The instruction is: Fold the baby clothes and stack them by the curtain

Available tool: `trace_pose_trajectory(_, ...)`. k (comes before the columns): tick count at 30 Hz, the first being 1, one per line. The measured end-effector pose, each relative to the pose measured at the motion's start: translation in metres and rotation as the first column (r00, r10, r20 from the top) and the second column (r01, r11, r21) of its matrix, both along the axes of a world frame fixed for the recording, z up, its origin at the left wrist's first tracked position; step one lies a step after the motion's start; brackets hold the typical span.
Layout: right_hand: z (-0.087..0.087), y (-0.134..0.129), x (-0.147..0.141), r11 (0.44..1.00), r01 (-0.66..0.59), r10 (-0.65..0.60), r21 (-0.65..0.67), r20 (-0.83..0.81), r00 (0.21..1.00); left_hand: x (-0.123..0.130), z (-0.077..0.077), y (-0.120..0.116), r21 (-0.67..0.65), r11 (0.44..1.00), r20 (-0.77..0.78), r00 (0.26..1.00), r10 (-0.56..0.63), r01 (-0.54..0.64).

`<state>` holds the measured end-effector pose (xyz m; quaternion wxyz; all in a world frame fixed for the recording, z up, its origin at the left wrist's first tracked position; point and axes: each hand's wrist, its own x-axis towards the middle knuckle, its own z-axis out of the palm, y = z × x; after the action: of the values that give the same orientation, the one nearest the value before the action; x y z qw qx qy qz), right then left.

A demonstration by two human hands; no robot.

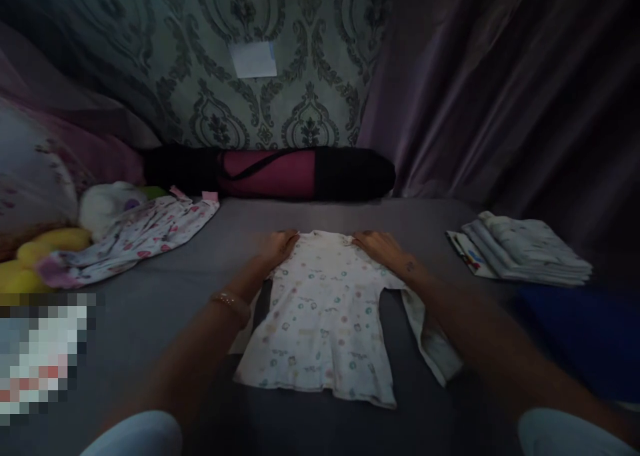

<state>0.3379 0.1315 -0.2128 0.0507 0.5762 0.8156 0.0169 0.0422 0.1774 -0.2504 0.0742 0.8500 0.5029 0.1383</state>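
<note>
A small white long-sleeved shirt (320,316) with a tiny coloured print lies spread on the grey sheet, its neckline away from me and its hem towards me. At one shoulder my left hand (284,246) is closed, pinching the fabric beside the collar. My right hand (379,246) grips the opposite shoulder in the same way, fingertips on the cloth. The sleeve on the right slants out under my right forearm. My left forearm partly covers the other sleeve.
Folded white clothes (530,249) are stacked at right, near a dark blue item (585,336). Printed pink-trimmed clothing (150,236) lies left by a white plush toy (107,206) and a yellow one (50,249). A black-and-magenta long bag (270,174) rests along the wall.
</note>
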Motion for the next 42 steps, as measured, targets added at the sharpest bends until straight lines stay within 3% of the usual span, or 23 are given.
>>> trace_pose_trajectory(4, -0.015, -0.002, -0.006, 0.997, 0.077, -0.076, 0.017, -0.076, 0.994, -0.003, -0.003, 0.0, -0.005, 0.999, -0.041, 0.998, 0.04, -0.04)
trace_pose_trajectory(7, -0.022, 0.005, -0.002, 0.992, 0.122, -0.122, -0.015, -0.262, 0.957, 0.001, -0.001, -0.002, -0.037, 0.996, -0.117, 0.99, 0.074, -0.079)
trace_pose_trajectory(10, -0.014, 0.012, 0.019, 0.972, 0.176, -0.23, -0.153, -0.506, 0.831, 0.008, 0.013, -0.01, -0.027, 0.989, -0.222, 0.966, 0.134, -0.143)
trace_pose_trajectory(13, 0.004, -0.001, 0.056, 0.926, 0.296, -0.376, -0.232, -0.603, 0.703, 0.014, 0.039, -0.028, 0.141, 0.977, -0.233, 0.954, 0.187, -0.157)
trace_pose_trajectory(16, 0.017, -0.045, 0.09, 0.875, 0.38, -0.483, -0.298, -0.567, 0.667, 0.024, 0.061, -0.061, 0.175, 0.981, -0.13, 0.986, 0.101, -0.078)
trace_pose_trajectory(19, 0.018, -0.103, 0.102, 0.803, 0.418, -0.591, -0.425, -0.487, 0.643, 0.044, 0.071, -0.112, 0.011, 0.992, -0.009, 0.992, -0.123, 0.124)
trace_pose_trajectory(22, 0.014, -0.15, 0.095, 0.732, 0.453, -0.654, -0.509, -0.339, 0.676, 0.072, 0.071, -0.174, -0.187, 0.924, 0.059, 0.942, -0.33, 0.335)
trace_pose_trajectory(25, 0.01, -0.175, 0.083, 0.758, 0.462, -0.601, -0.461, -0.218, 0.769, 0.098, 0.066, -0.226, -0.255, 0.849, 0.098, 0.886, -0.454, 0.463)
trace_pose_trajectory(28, 0.007, -0.183, 0.076, 0.832, 0.427, -0.511, -0.354, -0.192, 0.838, 0.114, 0.057, -0.256, -0.228, 0.88, 0.022, 0.906, -0.422, 0.416)
trace_pose_trajectory(31, 0.004, -0.181, 0.075, 0.863, 0.38, -0.468, -0.331, -0.247, 0.848, 0.12, 0.049, -0.266, -0.216, 0.917, -0.026, 0.937, -0.348, 0.335)
trace_pose_trajectory(34, 0.003, -0.175, 0.079, 0.853, 0.401, -0.505, -0.334, -0.339, 0.793, 0.122, 0.049, -0.27, -0.215, 0.94, -0.057, 0.957, -0.284, 0.266)
trace_pose_trajectory(37, 0.007, -0.167, 0.088, 0.818, 0.482, -0.573, -0.314, -0.506, 0.644, 0.127, 0.053, -0.272, -0.218, 0.95, -0.11, 0.961, -0.252, 0.224)
trace_pose_trajectory(40, 0.013, -0.158, 0.104, 0.818, 0.495, -0.543, -0.293, -0.675, 0.499, 0.13, 0.053, -0.268, -0.224, 0.957, -0.136, 0.966, -0.22, 0.187)
trace_pose_trajectory(42, 0.018, -0.149, 0.117, 0.817, 0.504, -0.523, -0.281, -0.729, 0.442, 0.129, 0.053, -0.263, -0.225, 0.962, -0.087, 0.98, -0.181, 0.157)
